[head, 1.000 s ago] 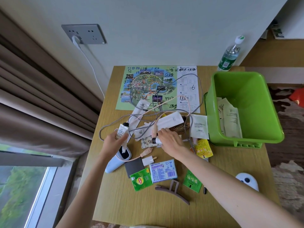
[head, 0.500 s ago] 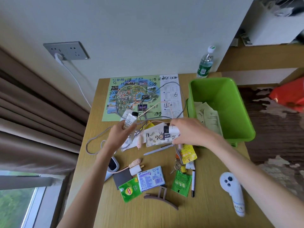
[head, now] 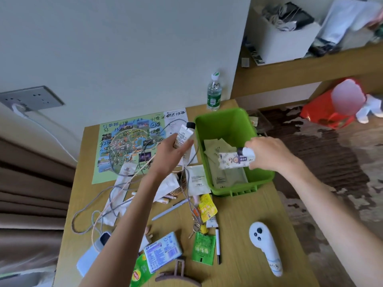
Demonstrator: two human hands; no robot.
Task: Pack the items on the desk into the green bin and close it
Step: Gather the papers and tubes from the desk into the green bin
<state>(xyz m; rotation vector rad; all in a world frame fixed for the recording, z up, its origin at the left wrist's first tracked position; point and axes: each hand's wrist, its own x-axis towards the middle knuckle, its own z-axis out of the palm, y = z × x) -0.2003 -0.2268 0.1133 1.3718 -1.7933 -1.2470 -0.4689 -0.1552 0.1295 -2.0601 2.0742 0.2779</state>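
The green bin (head: 223, 121) stands open at the desk's back right, with pale green paper packets (head: 217, 150) lying inside. My right hand (head: 269, 154) is over the bin's inside, shut on a white patterned tube with a purple label (head: 236, 160). My left hand (head: 174, 154) is just left of the bin's rim, gripping a small white tube with a black cap (head: 183, 135). Loose items cover the desk: tangled cables (head: 116, 201), a yellow sachet (head: 207, 207), a green sachet (head: 203, 248), a blue tissue pack (head: 163, 250) and pens.
A colourful map sheet (head: 128, 146) lies at the back of the desk. A water bottle (head: 214, 93) stands behind the bin. A white controller (head: 264, 245) lies at front right, a brown hair claw (head: 178, 274) at the front edge. A wall socket (head: 31, 98) holds a white cable.
Both hands have lifted off the pile and moved right toward the bin. The right hand now holds its tube over the bin; the left has carried its tube up to the rim.
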